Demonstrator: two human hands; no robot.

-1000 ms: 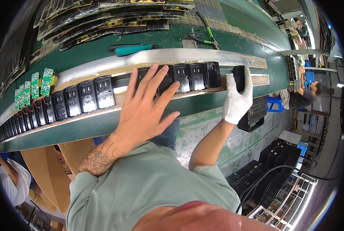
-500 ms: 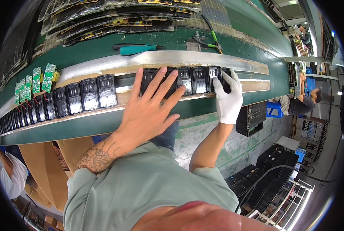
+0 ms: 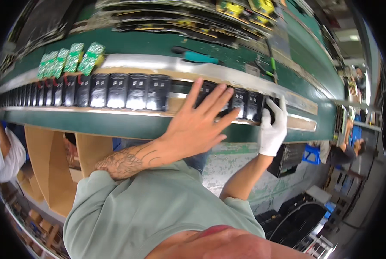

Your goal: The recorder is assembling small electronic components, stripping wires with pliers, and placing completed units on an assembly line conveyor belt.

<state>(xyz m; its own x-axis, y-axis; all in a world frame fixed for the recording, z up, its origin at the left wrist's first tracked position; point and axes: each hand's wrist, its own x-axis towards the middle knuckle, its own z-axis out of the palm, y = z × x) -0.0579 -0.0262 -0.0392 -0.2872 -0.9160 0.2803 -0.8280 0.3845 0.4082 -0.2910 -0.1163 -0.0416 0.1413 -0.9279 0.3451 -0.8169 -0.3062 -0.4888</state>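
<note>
A long row of black plastic cases (image 3: 117,91) lies in a straight track across the bench. My left hand (image 3: 203,118), bare, rests spread and flat over several cases of a shorter group, right of a gap in the row. At that group's right end, my right hand (image 3: 274,129), in a white glove, has its thumb and fingers around the end case (image 3: 269,105). Part of that case is hidden by the glove. Green circuit boards (image 3: 91,58) with red wires lean along the far side of the row's left part.
A metal strip (image 3: 137,62) borders the row's far side. Beyond it lie a teal-handled tool (image 3: 199,57) and green-handled pliers (image 3: 273,64). Stacked trays (image 3: 167,26) of yellow parts stand at the back. Cardboard (image 3: 50,168) is below the bench at left; other people sit at both sides.
The whole view has shifted, so the bench and cases appear farther right. Both hands keep about the same places on the group of cases.
</note>
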